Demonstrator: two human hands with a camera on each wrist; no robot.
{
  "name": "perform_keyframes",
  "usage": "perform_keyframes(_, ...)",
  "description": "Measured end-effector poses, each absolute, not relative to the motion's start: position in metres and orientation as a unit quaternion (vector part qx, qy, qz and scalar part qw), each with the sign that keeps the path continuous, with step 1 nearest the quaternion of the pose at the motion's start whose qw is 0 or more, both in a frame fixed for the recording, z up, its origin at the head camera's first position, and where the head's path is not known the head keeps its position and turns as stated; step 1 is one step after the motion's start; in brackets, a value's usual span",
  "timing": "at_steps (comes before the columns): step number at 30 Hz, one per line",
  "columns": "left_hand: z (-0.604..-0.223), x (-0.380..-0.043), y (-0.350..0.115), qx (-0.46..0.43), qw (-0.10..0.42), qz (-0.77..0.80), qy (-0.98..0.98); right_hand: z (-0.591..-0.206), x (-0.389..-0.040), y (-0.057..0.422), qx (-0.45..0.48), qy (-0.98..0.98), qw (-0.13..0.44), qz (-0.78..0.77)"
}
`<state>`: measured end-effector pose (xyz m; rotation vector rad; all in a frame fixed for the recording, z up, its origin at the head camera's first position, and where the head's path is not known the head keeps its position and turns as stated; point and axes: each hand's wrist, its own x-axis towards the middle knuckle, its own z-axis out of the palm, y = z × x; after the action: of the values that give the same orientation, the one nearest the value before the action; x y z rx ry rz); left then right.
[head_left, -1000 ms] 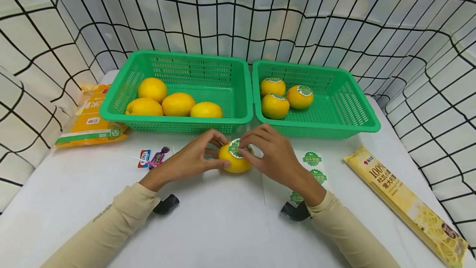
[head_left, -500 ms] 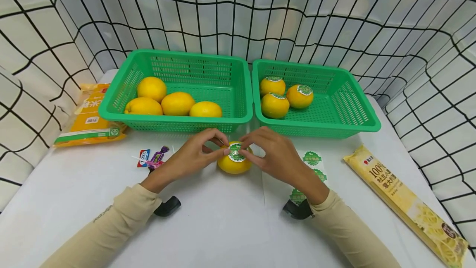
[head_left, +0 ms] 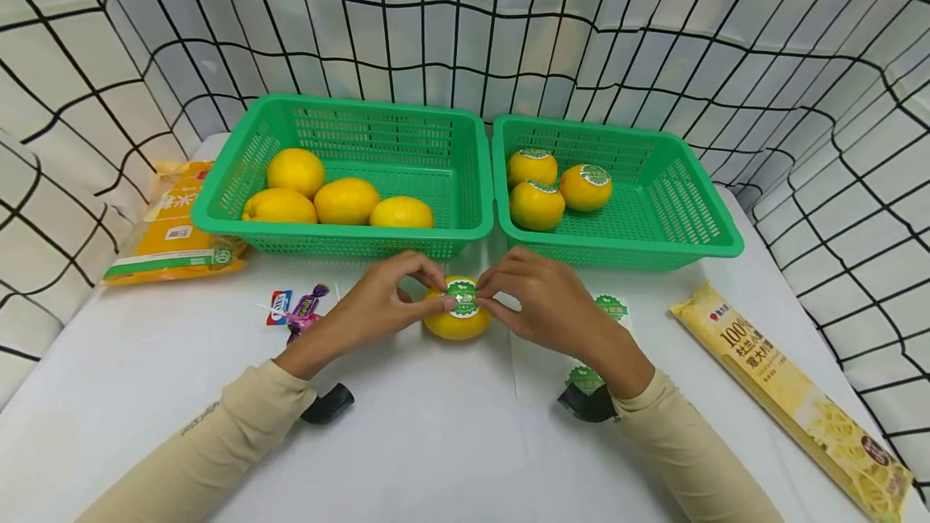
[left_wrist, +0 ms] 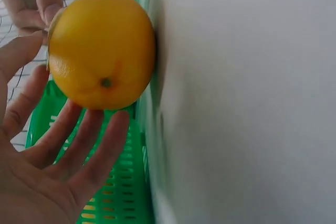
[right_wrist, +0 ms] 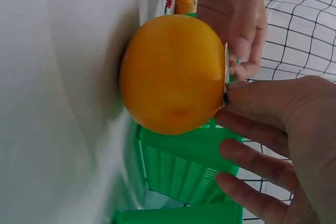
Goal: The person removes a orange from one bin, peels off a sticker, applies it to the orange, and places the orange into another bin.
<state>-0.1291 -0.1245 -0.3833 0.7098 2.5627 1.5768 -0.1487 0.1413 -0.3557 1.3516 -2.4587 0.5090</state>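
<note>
A yellow-orange orange (head_left: 458,328) sits on the white tabletop in front of the baskets. On its top lies a round green-and-white sticker (head_left: 462,309). My left hand (head_left: 388,297) is at the fruit's left, thumb and forefinger touching the sticker. The left wrist view shows its other fingers (left_wrist: 113,135) spread and fairly straight, tips against the orange (left_wrist: 105,56). From the opposite side, my right hand (head_left: 541,301) pinches the sticker's right edge between thumb and forefinger. In the right wrist view its remaining fingers (right_wrist: 252,161) are spread apart from the fruit.
A green basket (head_left: 341,240) holding several unmarked fruits stands behind the left hand. Another green basket (head_left: 639,257) holds 3 stickered oranges. A sticker sheet (head_left: 534,382) lies partly under the right arm. Candies (head_left: 305,309), a yellow bag (head_left: 174,224) and a pasta pack (head_left: 792,402) flank the hands.
My left thumb has moved from the orange's side up onto the sticker. My right fingers have shifted right to the sticker's edge, so more of the sticker shows.
</note>
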Motion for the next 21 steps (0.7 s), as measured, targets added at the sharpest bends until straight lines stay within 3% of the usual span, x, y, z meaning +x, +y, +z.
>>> perform_keyframes(14, -0.385, -0.127, -0.122, 0.211, 0.032, 0.512, 0.832, -0.360, -0.147, 0.136, 0.499, -0.826, 0.189, 0.181)
perform_keyframes(21, -0.385, -0.128, -0.123, 0.189, 0.038, 0.527, 0.828, -0.359, -0.141, 0.131, 0.494, -0.823, 0.251, 0.121)
